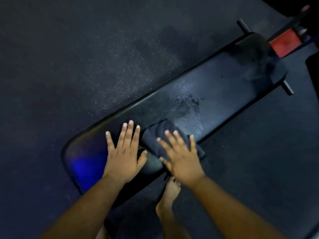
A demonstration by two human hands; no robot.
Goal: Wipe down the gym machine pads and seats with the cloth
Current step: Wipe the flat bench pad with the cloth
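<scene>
Cloth [160, 137] half hidden under flat right hand [181, 157]; blurred.

Both forearms enter from the lower edge bare to as far up as the picture shows; no sleeve, cuff or glove covers them. The left hand [123, 153] is bare, with short, pale fingernails that catch the light. The right hand [181, 156] is likewise bare, its nails short and pale too, though this hand is slightly blurred. No ring, watch or band shows on either wrist or on any finger. Lower down, a bare foot [170, 192] shows its toes, without sock or shoe.
</scene>
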